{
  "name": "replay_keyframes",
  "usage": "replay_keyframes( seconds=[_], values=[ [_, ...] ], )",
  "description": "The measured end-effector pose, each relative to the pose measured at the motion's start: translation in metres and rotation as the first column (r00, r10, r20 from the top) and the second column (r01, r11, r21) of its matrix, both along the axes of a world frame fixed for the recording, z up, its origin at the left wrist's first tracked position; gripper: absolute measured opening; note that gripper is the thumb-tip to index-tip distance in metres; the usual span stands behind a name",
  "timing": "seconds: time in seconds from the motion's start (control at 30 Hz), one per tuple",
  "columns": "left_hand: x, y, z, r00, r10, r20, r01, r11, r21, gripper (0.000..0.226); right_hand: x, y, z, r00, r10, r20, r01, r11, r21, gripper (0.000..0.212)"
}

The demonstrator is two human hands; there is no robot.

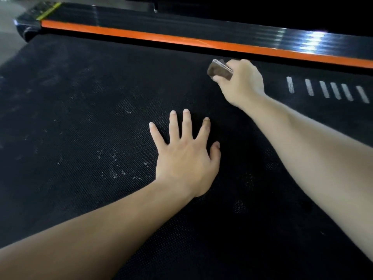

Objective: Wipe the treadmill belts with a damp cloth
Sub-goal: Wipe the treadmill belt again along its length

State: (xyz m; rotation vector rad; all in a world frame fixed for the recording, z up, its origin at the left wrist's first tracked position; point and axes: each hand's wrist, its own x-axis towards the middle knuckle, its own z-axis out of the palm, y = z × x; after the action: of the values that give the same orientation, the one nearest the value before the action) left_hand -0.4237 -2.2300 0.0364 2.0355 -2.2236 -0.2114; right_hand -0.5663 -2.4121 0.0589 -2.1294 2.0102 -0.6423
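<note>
A black textured treadmill belt (84,122) fills most of the view, with pale dusty specks across its middle. My left hand (187,156) lies flat on the belt with its fingers spread and straight. Farther away, near the belt's far edge, my right hand (240,81) grips a small folded grey-brown cloth (219,70) and holds it against the belt. Most of the cloth is hidden inside the fist.
An orange strip (181,40) and a glossy black side rail (201,25) run along the belt's far edge. Several white dash marks (327,89) are printed on the belt at the right. Grey floor (8,33) shows at the upper left, beside the rail's end cap (28,31).
</note>
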Motion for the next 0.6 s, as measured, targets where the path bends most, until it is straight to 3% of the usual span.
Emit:
replay_keyframes(
  seconds=[0.07,0.2,0.27,0.4,0.43,0.53,0.6],
  values=[
    [0.001,0.000,-0.001,1.000,0.003,0.000,-0.003,1.000,-0.012,0.065,-0.013,-0.004,0.006,0.999,-0.024,-0.035,0.024,1.000,0.005,0.028],
    [0.001,0.001,-0.003,1.000,0.004,0.004,-0.004,1.000,-0.026,0.066,-0.061,-0.031,0.016,0.928,-0.369,-0.048,0.370,0.929,0.011,0.034],
    [0.001,0.000,-0.003,1.000,0.006,-0.006,-0.006,1.000,-0.018,0.066,-0.064,-0.026,0.012,0.933,-0.355,-0.059,0.354,0.935,-0.018,0.033],
    [0.001,0.000,-0.002,1.000,0.009,0.000,-0.009,1.000,-0.012,0.065,-0.061,-0.004,0.002,0.997,-0.079,0.024,0.077,0.993,0.086,0.028],
    [0.001,0.000,-0.002,1.000,0.011,-0.001,-0.011,1.000,-0.012,0.065,-0.066,-0.004,0.005,0.997,-0.076,0.028,0.073,0.993,0.096,0.028],
    [0.001,-0.001,-0.002,1.000,0.005,0.006,-0.005,1.000,-0.011,0.065,-0.088,-0.023,0.016,0.939,-0.340,0.053,0.336,0.939,0.075,0.035],
    [0.001,0.000,-0.003,1.000,0.010,0.004,-0.010,1.000,-0.012,0.065,-0.087,-0.020,0.015,0.918,-0.396,0.030,0.395,0.918,0.040,0.036]
  ],
)
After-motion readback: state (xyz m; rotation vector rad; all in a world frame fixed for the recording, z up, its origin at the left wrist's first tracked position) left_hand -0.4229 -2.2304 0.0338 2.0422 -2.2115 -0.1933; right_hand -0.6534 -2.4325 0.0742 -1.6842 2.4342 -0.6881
